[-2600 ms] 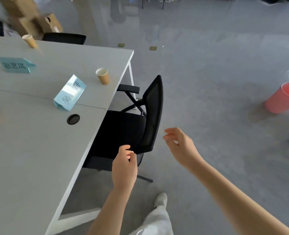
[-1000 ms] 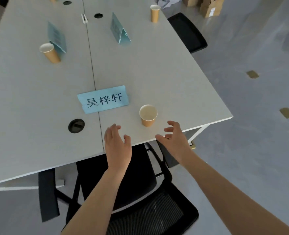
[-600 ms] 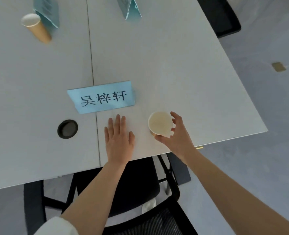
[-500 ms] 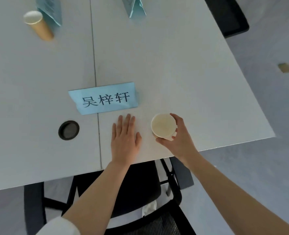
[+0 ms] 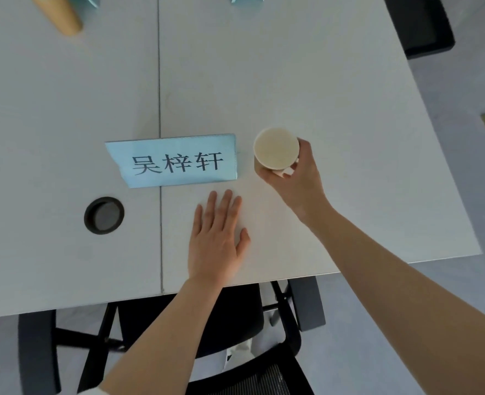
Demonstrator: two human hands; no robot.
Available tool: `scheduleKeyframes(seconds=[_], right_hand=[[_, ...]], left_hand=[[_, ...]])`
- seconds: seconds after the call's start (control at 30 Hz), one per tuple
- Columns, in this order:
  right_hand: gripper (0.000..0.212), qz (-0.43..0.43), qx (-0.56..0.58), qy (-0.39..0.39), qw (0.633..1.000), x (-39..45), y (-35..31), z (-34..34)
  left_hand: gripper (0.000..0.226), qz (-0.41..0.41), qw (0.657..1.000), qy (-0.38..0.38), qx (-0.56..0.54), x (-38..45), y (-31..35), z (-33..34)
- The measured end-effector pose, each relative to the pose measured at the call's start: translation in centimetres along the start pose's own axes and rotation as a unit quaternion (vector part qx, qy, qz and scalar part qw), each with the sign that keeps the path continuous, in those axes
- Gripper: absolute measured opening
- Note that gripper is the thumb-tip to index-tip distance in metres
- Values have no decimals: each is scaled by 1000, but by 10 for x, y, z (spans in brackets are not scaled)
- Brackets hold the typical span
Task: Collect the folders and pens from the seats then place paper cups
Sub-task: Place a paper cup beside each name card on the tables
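Note:
A brown paper cup (image 5: 275, 148) with a pale inside stands just right of a light blue name card (image 5: 175, 161) on the grey table (image 5: 321, 81). My right hand (image 5: 298, 178) grips the cup from the near right, fingers curled round its wall. My left hand (image 5: 217, 238) lies flat on the table top near the front edge, fingers straight. A second paper cup (image 5: 60, 12) stands at the far left. No folders or pens are in view.
A round black cable grommet (image 5: 104, 215) sits left of my left hand. A black office chair (image 5: 235, 332) is tucked under the table's front edge below me. Another black chair (image 5: 420, 24) stands at the far right. Grey floor lies to the right.
My right hand closed round the cup and moved it farther from the table edge, up beside the name card. My left hand settled flat on the table.

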State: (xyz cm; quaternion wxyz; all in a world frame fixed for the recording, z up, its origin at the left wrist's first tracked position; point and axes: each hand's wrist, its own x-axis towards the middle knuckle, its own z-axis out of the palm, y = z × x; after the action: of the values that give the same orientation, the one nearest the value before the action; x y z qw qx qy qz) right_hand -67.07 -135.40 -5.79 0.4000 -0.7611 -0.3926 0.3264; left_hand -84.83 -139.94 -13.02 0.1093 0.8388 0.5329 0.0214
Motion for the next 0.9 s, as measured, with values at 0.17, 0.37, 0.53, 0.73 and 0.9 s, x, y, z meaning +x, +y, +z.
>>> scheduleKeyframes(seconds=[0.17,0.37,0.53,0.73,0.9], right_hand=[[75,-1,-11,-14,1000,14,2,9],[77,2,7,-41,999,15,2,10],[68,32,-27,-53,998,-7,20,-13],[47,89,-62,-39,993,-68,56,-70],[42,114,-79,-41,989,-103,76,-116]], left_hand=[[65,-6,1000,-3,3,0,1,0],[63,-6,1000,-1,7,0,1,1],[63,-7,1000,0,4,-1,3,0],[65,-15,999,-32,1,-1,7,-9],[67,-97,986,-134,-25,10,40,-35]])
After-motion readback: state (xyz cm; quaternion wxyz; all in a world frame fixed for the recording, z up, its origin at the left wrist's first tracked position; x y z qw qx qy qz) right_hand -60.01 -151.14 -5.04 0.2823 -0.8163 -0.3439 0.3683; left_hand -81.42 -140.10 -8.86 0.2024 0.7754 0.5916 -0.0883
